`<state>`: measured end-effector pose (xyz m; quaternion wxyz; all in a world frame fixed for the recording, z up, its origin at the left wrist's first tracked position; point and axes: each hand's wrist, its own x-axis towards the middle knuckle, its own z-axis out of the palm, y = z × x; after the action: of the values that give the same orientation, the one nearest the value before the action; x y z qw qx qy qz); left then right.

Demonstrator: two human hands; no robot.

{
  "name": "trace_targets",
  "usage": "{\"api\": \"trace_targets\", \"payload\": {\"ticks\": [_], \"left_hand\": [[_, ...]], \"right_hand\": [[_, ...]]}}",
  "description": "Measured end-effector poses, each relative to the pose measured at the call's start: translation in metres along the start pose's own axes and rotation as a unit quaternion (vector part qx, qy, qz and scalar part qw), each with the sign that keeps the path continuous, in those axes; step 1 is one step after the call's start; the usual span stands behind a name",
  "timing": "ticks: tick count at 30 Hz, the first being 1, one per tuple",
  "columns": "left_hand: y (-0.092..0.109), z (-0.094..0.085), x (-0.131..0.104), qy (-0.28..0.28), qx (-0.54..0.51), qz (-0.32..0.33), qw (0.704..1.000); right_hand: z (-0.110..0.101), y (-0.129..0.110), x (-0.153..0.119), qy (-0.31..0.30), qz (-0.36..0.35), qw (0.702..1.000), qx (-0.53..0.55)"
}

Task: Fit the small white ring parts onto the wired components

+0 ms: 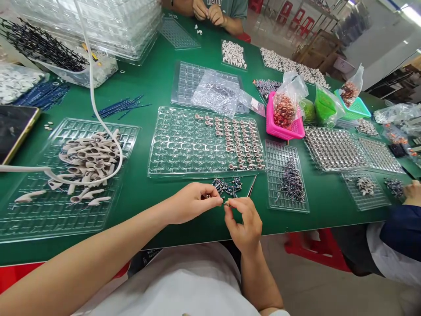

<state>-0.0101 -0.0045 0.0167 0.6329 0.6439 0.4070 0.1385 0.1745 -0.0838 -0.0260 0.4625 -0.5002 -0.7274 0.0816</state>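
Note:
My left hand (pixel 194 204) and my right hand (pixel 245 221) meet at the table's near edge, fingertips pinched together. Between them is a tiny dark part (pixel 226 203), too small to name and partly covered by fingers. Just beyond lies a pile of small dark-blue circuit boards (pixel 232 186) with thin wires. Tweezers (pixel 252 185) rest right of that pile. Behind it sits a clear blister tray (pixel 184 145), its right side filled with rows of small white shells (pixel 245 142) with brownish round openings.
Left, beige hollow shells (pixel 95 160) lie heaped on a clear tray (pixel 69 215), a white cable (pixel 93 87) looping over them. Right stand a tray of dark wired parts (pixel 291 180) and a pink basket (pixel 284 130). Co-workers' hands show at the back (pixel 208 12) and far right (pixel 412 193).

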Motion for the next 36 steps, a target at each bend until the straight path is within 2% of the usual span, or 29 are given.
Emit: {"api": "trace_targets", "payload": {"ticks": [9,12,19,26,31,36], "left_hand": [[0.001,0.003,0.0,-0.001,-0.028,0.007,1.0],[0.001,0.006,-0.001,0.016,-0.016,0.012,1.0],[-0.003,0.012,-0.004,0.097,0.096,0.12,0.983],[-0.004,0.012,-0.005,0.132,0.19,0.198,0.952],[-0.006,0.011,-0.005,0.14,0.257,0.242,0.925],[-0.007,0.005,-0.006,0.159,0.251,0.262,0.918]], "right_hand": [[-0.001,-0.003,0.003,-0.021,0.107,0.992,0.061],[-0.002,-0.004,0.004,-0.021,0.134,0.987,0.084],[-0.006,-0.004,0.001,-0.03,0.218,0.966,0.137],[-0.009,-0.002,-0.001,-0.023,0.295,0.939,0.174],[-0.009,-0.001,-0.001,-0.012,0.317,0.928,0.195],[-0.01,-0.001,-0.001,-0.013,0.333,0.921,0.201]]}}
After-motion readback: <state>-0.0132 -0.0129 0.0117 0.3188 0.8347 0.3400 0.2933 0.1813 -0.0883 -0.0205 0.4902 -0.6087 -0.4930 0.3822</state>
